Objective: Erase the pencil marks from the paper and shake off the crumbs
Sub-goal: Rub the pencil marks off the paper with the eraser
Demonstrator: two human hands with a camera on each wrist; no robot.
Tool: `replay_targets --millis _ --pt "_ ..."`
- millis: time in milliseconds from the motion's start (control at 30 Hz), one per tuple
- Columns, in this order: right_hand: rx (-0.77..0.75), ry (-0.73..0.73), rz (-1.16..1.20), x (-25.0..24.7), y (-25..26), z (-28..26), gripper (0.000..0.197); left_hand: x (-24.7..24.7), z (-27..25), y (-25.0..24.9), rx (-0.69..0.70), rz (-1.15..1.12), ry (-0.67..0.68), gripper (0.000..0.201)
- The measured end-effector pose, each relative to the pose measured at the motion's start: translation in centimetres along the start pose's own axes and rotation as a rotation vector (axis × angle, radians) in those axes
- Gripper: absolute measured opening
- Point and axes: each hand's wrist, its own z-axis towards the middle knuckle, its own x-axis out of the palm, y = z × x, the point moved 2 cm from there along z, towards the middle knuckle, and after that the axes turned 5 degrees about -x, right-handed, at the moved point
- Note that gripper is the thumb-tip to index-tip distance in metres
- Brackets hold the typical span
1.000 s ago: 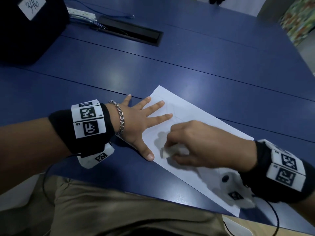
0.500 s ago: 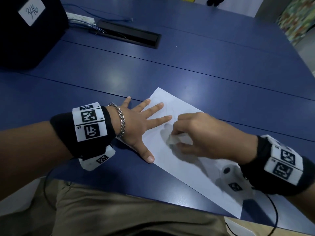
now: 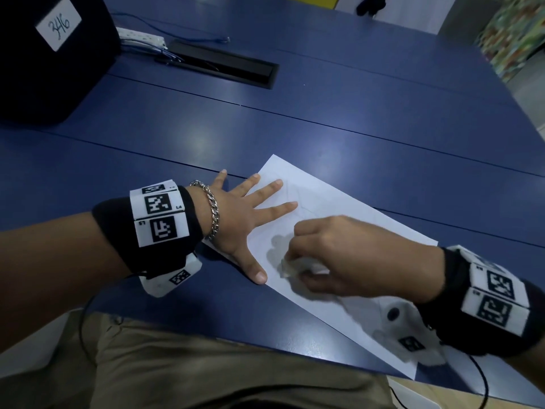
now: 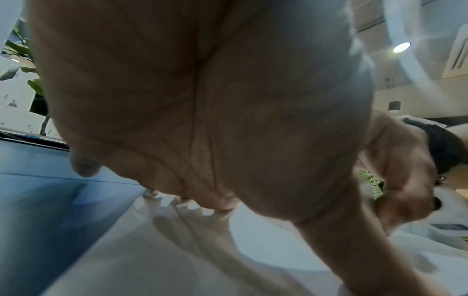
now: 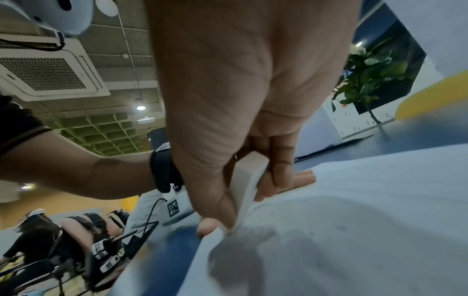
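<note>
A white sheet of paper (image 3: 333, 214) lies slanted on the blue table (image 3: 324, 107), with faint pencil lines (image 3: 298, 202) near its far end. My left hand (image 3: 250, 214) lies flat with fingers spread on the sheet's left edge, pressing it down. My right hand (image 3: 298, 268) pinches a white eraser (image 3: 290, 268) between thumb and fingers, its tip on the paper near the sheet's left edge. In the right wrist view the eraser (image 5: 247, 186) shows between thumb and fingers, its corner touching the paper (image 5: 354, 220). The left wrist view shows my palm (image 4: 202, 100) over the paper (image 4: 152, 260).
A black box (image 3: 44, 54) with a label reading 346 stands at the far left. A black cable slot (image 3: 224, 64) and a white power strip (image 3: 141, 36) lie behind it. The table's near edge runs just in front of my lap.
My right hand has rubbed the eraser back and forth: up the sheet half a second ago, now back down toward my left thumb. The left hand has stayed in place.
</note>
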Motion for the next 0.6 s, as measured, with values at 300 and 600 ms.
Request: replay_targets --millis 300,600 --pt "0.166 -0.144 -0.011 -1.0 -3.4 -0.3 0.025 0.1 0.2 0.2 0.017 -0.007 -0.024 0.142" --pt "0.231 -0.075 -0.019 -0.6 -2.6 -1.6 0.030 0.4 -0.7 1.3 0.111 -0.068 -0.146 0.138"
